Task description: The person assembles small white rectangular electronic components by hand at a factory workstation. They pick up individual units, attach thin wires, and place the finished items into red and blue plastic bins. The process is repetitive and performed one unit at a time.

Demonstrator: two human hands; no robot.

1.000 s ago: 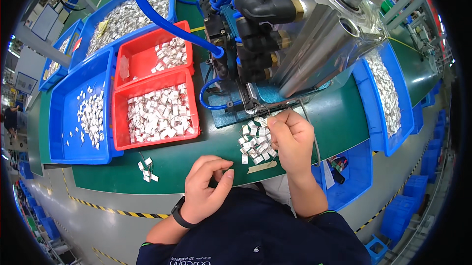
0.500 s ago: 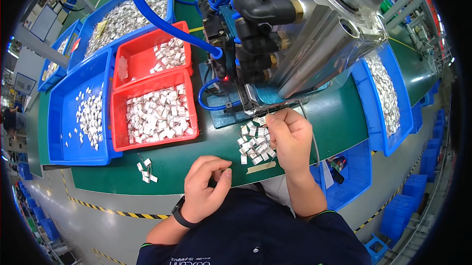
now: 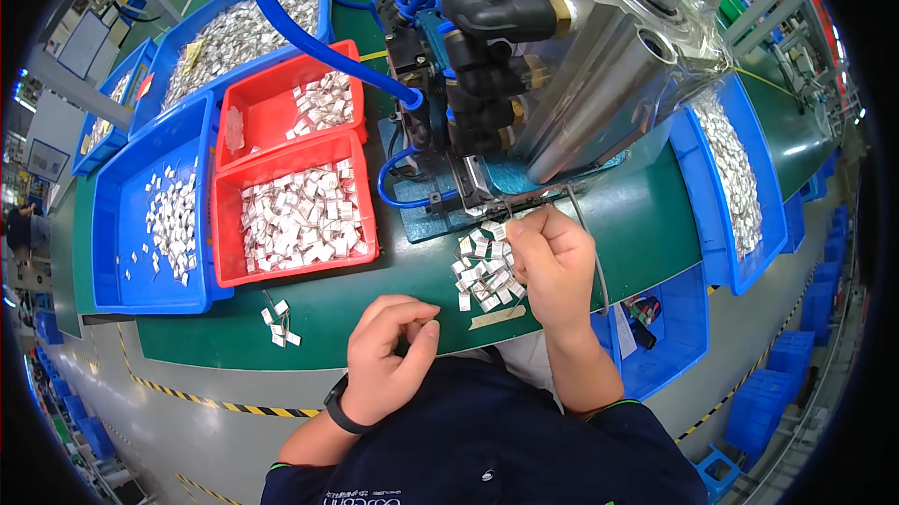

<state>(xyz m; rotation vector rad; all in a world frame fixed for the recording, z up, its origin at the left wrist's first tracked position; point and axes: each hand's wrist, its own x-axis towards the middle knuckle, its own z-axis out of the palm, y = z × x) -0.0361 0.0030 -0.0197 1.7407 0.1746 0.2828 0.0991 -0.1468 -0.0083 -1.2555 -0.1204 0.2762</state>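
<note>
Hands are working at the front edge of a green bench (image 3: 375, 304), below a pneumatic press (image 3: 599, 65) with blue hoses (image 3: 300, 37). The right hand (image 3: 552, 266) is lying curled over the near side of a pile (image 3: 482, 271) of small silvery-white parts, its fingertips closed at the press's front edge; whatever it is pinching there is too small to make out. The pile is sitting on the green surface just in front of the press base, touching the right hand, with a strip of beige tape (image 3: 496, 318) lying just below it.

The left hand (image 3: 393, 355) is hovering at the bench edge, well left of the pile, with thumb and forefinger drawn together in a loose pinch; whether a part is sitting between them cannot be told. A dark watch (image 3: 335, 404) is wrapping its wrist. A few loose parts (image 3: 279, 325) are lying on the bench to the left of that hand, apart from it.

Further back, a red tray (image 3: 295, 210) is holding a dense layer of the same parts, and a second red tray (image 3: 281, 98) behind it is holding fewer. A blue tray (image 3: 154, 215) to their left is carrying a scattered lot, and a larger blue bin (image 3: 239, 28) behind is heaped with them. At the right, a long blue bin (image 3: 735, 177) is also lying full of parts beside the press.
</note>
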